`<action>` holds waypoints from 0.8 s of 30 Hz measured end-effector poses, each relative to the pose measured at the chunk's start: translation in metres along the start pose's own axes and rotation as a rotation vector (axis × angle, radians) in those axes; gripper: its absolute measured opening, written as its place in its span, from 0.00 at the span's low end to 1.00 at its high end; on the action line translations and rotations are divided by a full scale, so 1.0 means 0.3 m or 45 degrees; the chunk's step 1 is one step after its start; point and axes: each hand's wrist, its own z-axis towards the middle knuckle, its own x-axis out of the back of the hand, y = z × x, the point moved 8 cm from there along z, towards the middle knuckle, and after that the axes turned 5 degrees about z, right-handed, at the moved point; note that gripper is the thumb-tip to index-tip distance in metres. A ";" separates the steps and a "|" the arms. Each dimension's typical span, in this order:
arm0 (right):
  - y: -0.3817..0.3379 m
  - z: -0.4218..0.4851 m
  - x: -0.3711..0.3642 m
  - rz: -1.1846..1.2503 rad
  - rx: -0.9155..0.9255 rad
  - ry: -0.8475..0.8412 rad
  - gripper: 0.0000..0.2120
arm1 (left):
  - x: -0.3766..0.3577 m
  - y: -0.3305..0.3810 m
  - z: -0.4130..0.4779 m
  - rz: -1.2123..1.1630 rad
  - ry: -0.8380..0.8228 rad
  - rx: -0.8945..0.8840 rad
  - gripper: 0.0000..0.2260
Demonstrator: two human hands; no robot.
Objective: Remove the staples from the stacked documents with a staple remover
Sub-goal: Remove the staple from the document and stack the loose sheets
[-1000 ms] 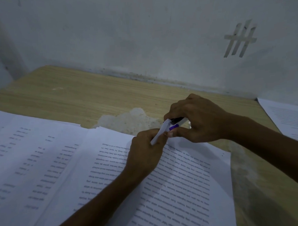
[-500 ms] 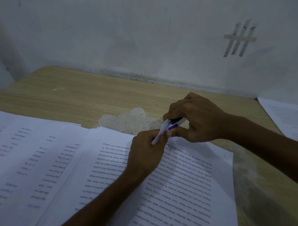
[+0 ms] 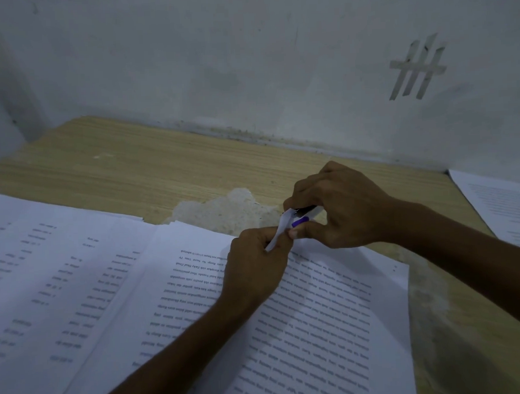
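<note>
staple remover (image 3: 303, 218) pinched in right hand (image 3: 339, 206) grip, biting document corner (image 3: 279, 230) left hand (image 3: 255, 265) pinches.

Landmark: torn patch (image 3: 223, 211) in the wooden desk (image 3: 138, 166). Bare wood behind and left of patch, open up to the wall (image 3: 247, 63). Right of patch, blocked by both hands: right hand (image 3: 339, 208), left hand (image 3: 255, 265), meeting over a lifted paper corner (image 3: 279, 230). In front of patch, covered by printed sheets (image 3: 317, 313). Far right of patch, more paper (image 3: 503, 207) by the wall.
</note>
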 end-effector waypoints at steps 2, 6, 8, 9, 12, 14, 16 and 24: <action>-0.002 0.001 0.001 -0.001 0.002 0.001 0.18 | 0.001 0.000 -0.001 0.006 0.008 -0.001 0.19; -0.007 0.001 0.007 0.010 0.004 0.009 0.17 | 0.006 0.005 -0.005 -0.014 0.020 -0.005 0.18; -0.008 -0.003 0.009 0.004 0.007 0.011 0.18 | 0.006 -0.002 -0.002 -0.009 0.014 0.002 0.18; -0.007 -0.005 0.008 0.000 0.006 0.008 0.18 | 0.005 -0.006 -0.001 -0.005 0.007 0.009 0.18; -0.005 -0.011 0.005 -0.007 -0.001 -0.008 0.17 | -0.004 -0.010 0.001 0.004 -0.020 0.027 0.17; -0.005 -0.009 0.004 -0.004 -0.007 -0.021 0.16 | -0.005 -0.004 -0.001 -0.016 -0.022 0.028 0.17; -0.004 -0.004 0.004 -0.011 -0.007 -0.035 0.16 | -0.002 -0.002 -0.005 -0.036 -0.016 0.037 0.18; 0.004 -0.010 -0.003 0.005 -0.002 -0.075 0.23 | 0.001 -0.004 -0.003 -0.022 -0.008 0.022 0.19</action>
